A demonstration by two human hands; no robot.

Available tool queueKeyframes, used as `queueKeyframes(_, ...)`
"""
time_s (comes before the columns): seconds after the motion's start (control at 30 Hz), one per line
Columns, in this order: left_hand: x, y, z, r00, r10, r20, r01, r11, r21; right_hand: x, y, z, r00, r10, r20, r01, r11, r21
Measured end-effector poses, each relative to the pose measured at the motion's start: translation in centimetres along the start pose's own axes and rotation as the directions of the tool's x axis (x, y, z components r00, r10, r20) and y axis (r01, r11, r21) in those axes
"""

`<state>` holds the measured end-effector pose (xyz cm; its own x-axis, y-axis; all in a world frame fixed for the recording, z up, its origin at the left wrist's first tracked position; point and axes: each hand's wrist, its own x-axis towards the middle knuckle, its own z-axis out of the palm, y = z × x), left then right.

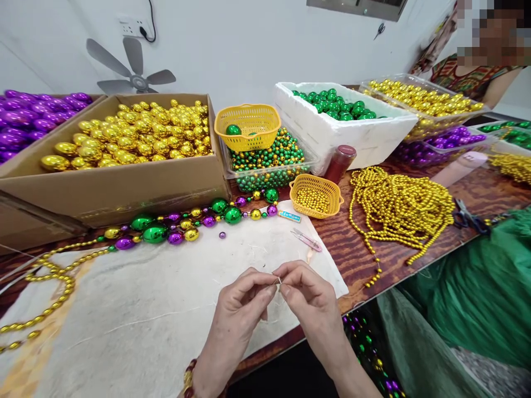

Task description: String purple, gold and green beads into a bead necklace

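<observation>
Both of my hands meet over the white cloth (145, 326) near the table's front edge. My left hand (243, 307) is closed in a pinch, thumb against forefinger, and my right hand (311, 298) pinches just beside it. Between the fingertips shows a short piece of thin pale thread (279, 281). Beyond the hands lie pink-handled thread snips (307, 240), a small blue packet (289, 216) and one loose purple bead (222, 235). A strand of large green, purple and gold beads (155, 232) lies along the cloth's back edge.
Behind stand a cardboard box of gold beads (178, 177), a yellow basket of small beads (315, 207) and a foam box (352, 138). Gold bead strings (402, 210) and scissors (470, 215) lie right. A person (464, 74) is at the far right.
</observation>
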<state>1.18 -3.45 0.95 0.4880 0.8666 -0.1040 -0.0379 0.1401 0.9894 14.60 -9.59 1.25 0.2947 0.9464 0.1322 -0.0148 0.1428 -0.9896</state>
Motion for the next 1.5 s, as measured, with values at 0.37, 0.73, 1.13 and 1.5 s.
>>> queueKeyframes(0.37, 0.0, 0.1, 0.2, 1.0, -0.009, -0.011, 0.009, 1.0, 0.017, 0.0, 0.1, 0.0, 1.0, 0.002, -0.009, -0.002, 1.0, 0.012)
queueKeyframes(0.73, 0.0, -0.3, 0.0, 1.0, 0.013, -0.002, -0.013, 0.998, 0.055, 0.1, 0.1, -0.1, 0.999, 0.043, -0.002, -0.043, 0.999, 0.026)
queueKeyframes(1.13, 0.6, -1.7, 0.9, 0.98, -0.201, -0.01, 0.198, 0.973, -0.121, 0.5, 3.3, 0.1, 0.959, 0.148, -0.241, -0.076, 0.956, 0.285)
queueKeyframes(1.5, 2.6, -2.8, 3.8, 0.949, -0.308, 0.069, 0.315, 0.915, -0.251, 3.7, 6.9, -4.8, 0.954, -0.036, -0.297, -0.088, 0.914, -0.395)
